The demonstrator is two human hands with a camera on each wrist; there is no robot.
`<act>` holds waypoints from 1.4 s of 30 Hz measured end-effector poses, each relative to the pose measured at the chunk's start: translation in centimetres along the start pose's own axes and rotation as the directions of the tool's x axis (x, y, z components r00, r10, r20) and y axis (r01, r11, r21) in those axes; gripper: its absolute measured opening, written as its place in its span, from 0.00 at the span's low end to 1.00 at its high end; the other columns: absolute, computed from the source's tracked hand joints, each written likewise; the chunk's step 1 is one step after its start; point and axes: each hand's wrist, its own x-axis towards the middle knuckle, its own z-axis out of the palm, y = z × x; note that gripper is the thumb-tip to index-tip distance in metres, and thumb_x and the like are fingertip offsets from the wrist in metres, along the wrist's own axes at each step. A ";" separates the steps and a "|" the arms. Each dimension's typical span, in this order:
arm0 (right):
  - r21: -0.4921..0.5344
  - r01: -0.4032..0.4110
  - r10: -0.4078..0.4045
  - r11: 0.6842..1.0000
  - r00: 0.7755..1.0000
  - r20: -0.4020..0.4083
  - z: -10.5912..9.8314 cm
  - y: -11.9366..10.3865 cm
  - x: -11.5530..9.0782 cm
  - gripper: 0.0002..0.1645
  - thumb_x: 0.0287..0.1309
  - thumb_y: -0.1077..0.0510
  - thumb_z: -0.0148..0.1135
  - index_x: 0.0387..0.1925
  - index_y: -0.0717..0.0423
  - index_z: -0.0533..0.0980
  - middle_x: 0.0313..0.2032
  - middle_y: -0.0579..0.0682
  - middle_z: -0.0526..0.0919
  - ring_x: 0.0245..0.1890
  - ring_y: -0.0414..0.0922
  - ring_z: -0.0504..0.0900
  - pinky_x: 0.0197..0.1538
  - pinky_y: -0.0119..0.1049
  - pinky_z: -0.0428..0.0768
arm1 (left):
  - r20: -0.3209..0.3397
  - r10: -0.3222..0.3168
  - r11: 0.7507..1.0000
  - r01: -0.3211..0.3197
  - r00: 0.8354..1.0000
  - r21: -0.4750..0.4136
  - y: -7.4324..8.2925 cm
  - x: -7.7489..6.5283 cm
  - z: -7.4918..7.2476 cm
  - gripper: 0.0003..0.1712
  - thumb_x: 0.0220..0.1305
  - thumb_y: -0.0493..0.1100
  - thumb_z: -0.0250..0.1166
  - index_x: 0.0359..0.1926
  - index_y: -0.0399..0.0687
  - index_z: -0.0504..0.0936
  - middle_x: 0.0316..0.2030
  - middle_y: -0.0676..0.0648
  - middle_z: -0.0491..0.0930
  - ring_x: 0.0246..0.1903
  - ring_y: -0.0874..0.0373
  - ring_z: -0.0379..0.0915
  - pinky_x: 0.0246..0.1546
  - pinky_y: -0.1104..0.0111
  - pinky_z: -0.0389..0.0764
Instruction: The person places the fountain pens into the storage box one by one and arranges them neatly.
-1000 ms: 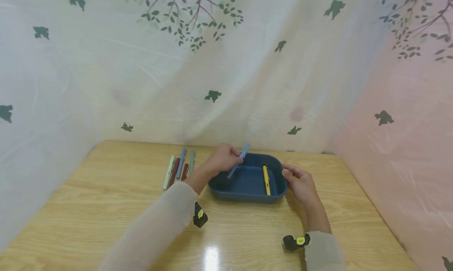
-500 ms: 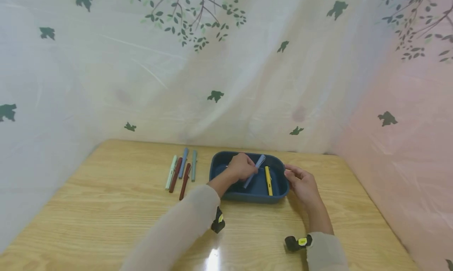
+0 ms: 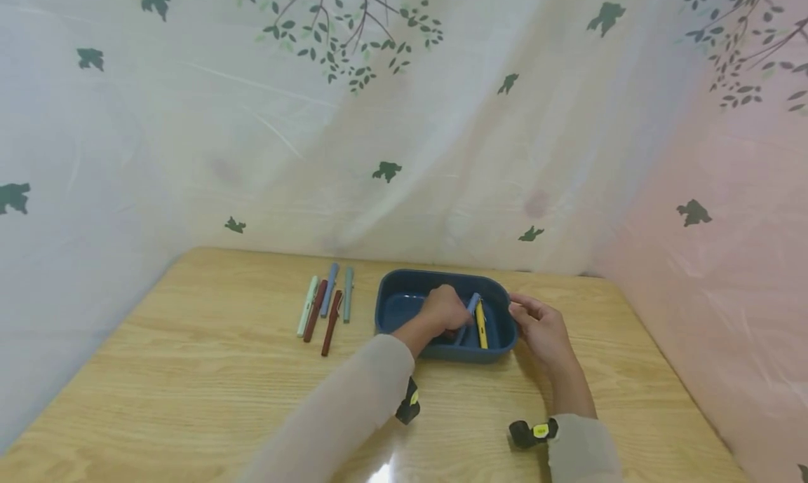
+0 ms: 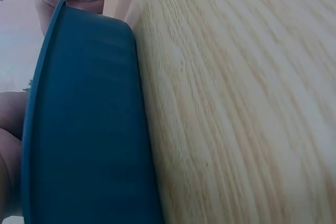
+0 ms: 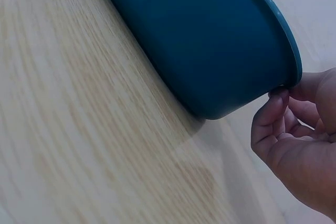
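Observation:
A dark blue rectangular box (image 3: 463, 355) with rounded corners stands on the wooden table. Inside it, my left hand (image 3: 444, 309) holds a light blue pen (image 3: 472, 305) low over the floor of the box, tilted beside a yellow pen (image 3: 482, 325) that lies near the right end. The left fingertips are mostly hidden behind the hand. At the box's right end, my right hand (image 3: 544, 332) pinches the rim between thumb and fingers, as the right wrist view shows with the box wall (image 5: 199, 40) beside the hand (image 5: 299, 145).
Left of the box lie several pens: a mint green pen (image 3: 307, 306), two dark red pens, one of them (image 3: 332, 323) nearer the front, a blue pen (image 3: 330, 290) and a grey-green pen (image 3: 348, 295). A printed curtain (image 3: 303, 188) hangs behind the table.
My left hand has carried the light blue pen rightward and down into the box, close to the yellow pen. My right hand has stayed at the rim.

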 end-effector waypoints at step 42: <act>-0.003 0.001 -0.001 1.000 1.000 -0.011 0.0 0.0 0.1 0.25 0.75 0.56 0.57 0.68 0.61 0.73 0.50 0.50 0.81 0.43 0.36 0.82 0.47 0.29 0.84 | 0.081 -0.184 0.931 0.200 0.980 -0.306 0.5 0.6 0.6 0.26 0.59 0.26 0.73 0.56 0.24 0.74 0.25 0.35 0.83 0.16 0.51 0.82 0.23 0.65 0.87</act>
